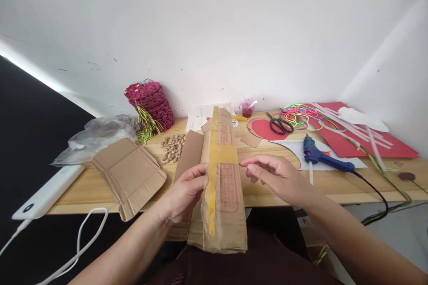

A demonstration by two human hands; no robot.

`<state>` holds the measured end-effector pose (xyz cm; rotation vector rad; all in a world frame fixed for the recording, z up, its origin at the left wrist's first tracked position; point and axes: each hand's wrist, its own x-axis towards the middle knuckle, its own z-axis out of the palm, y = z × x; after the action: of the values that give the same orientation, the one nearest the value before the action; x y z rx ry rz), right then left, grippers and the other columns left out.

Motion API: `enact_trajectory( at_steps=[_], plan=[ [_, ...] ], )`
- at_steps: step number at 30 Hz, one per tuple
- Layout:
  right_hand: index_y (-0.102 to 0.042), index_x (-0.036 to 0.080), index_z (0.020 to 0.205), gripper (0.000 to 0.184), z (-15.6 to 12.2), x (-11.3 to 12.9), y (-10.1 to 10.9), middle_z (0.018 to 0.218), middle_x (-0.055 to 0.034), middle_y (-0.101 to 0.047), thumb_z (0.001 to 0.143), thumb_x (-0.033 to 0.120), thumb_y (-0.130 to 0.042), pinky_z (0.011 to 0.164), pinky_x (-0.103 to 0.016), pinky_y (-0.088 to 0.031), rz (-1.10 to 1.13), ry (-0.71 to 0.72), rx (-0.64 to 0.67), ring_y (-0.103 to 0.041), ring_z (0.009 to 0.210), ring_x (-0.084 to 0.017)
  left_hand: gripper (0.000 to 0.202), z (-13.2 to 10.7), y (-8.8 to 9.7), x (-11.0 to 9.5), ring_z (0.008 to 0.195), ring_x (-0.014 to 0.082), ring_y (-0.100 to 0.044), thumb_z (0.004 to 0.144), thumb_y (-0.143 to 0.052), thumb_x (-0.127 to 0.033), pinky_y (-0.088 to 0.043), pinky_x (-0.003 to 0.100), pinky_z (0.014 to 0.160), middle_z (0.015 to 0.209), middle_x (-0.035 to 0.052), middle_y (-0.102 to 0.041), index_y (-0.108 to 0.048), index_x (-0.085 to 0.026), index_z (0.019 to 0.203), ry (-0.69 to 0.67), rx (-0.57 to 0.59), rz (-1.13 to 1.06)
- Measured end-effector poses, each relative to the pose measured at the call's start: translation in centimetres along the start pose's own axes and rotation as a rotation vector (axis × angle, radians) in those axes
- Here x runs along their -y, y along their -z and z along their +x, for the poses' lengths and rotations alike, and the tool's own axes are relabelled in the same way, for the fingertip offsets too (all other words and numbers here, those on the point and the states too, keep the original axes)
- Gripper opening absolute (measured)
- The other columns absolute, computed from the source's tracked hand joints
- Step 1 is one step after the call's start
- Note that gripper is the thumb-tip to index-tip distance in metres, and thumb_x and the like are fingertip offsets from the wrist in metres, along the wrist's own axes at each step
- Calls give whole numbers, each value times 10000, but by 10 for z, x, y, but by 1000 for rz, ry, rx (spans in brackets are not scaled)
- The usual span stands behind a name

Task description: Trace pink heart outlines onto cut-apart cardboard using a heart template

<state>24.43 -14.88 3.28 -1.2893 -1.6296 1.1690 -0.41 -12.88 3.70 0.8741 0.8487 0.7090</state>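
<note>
Plainly, a flattened, taped cardboard box (pixel 220 182), red-stamped, in left hand (pixel 182 193).

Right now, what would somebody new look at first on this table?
Probably the long brown cardboard piece with yellow tape, gripped by the left hand in the middle, with the right hand open beside it. On the right lies a blue plastic glue gun; behind it, a tangle of neon cords.

The cardboard (pixel 222 187) in the left grip (pixel 182 193) is brown, with a yellow tape stripe and red printed frames. Right of the right grip (pixel 277 176) are a blue glue gun (pixel 321 156), black scissors (pixel 279 124), neon bands (pixel 299 116) and red paper (pixel 351 144). Left of the left grip are a magenta woven stack (pixel 150 104) and speckled tan beans (pixel 172 147).
</note>
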Motion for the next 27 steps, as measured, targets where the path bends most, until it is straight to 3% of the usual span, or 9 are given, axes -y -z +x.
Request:
enact_trajectory(
  at_steps=[2, 5, 9, 12, 20, 25, 27],
  plan=[
    [-676, 203, 1138, 362, -2, 1, -8, 994, -64, -714, 929, 490, -606, 787, -335, -531, 11, -4, 29, -652, 883, -193, 230, -1, -1, 0, 654, 102, -609, 692, -799, -279, -489, 225, 684, 803, 11, -733, -719, -177, 881, 5, -8, -20],
    [-645, 191, 1101, 357, -5, 3, -21, 1066, -71, -704, 923, 499, -619, 809, -334, -520, 47, 6, 119, -640, 936, -201, 378, -1, -2, -1, 717, 120, -646, 696, -758, -218, -502, 237, 711, 919, 27, -737, -661, -181, 1060, -21, -32, 31],
    [-626, 183, 1072, 372, -7, 0, -32, 1060, -63, -690, 922, 524, -616, 769, -308, -504, 78, -5, 162, -622, 922, -193, 811, 3, -3, -2, 850, 165, -687, 715, -735, -178, -524, 280, 759, 1128, 45, -692, -355, -291, 1422, -106, -136, 127],
    [-617, 181, 1007, 338, -7, -6, -36, 961, -34, -663, 920, 508, -625, 711, -275, -481, 70, -31, 169, -588, 840, -163, 984, 10, -4, -4, 879, 190, -697, 724, -790, -225, -534, 312, 758, 1223, 63, -648, -189, -389, 1486, -192, -150, 186],
    [-563, 181, 907, 244, -7, -10, -44, 826, 8, -601, 914, 410, -647, 693, -261, -437, 79, -43, 160, -518, 748, -127, 682, 22, -8, -10, 837, 148, -653, 825, -740, -281, -497, 286, 792, 1028, 31, -689, -388, -325, 1408, -232, -70, 235],
    [-566, 187, 915, 277, -6, -16, -45, 822, 4, -603, 926, 459, -614, 669, -269, -429, 48, -46, 188, -517, 727, -130, 758, 22, -4, -10, 779, 132, -642, 830, -742, -282, -489, 271, 739, 992, 24, -700, -317, -342, 1455, -229, -42, 296],
    [-567, 193, 891, 325, -5, -17, -44, 813, -2, -607, 903, 512, -627, 643, -278, -414, -73, -50, 113, -517, 711, -140, 789, 21, -5, -9, 785, 140, -650, 833, -731, -270, -485, 269, 723, 993, 24, -701, -278, -347, 1474, -247, -41, 327]
  ],
)
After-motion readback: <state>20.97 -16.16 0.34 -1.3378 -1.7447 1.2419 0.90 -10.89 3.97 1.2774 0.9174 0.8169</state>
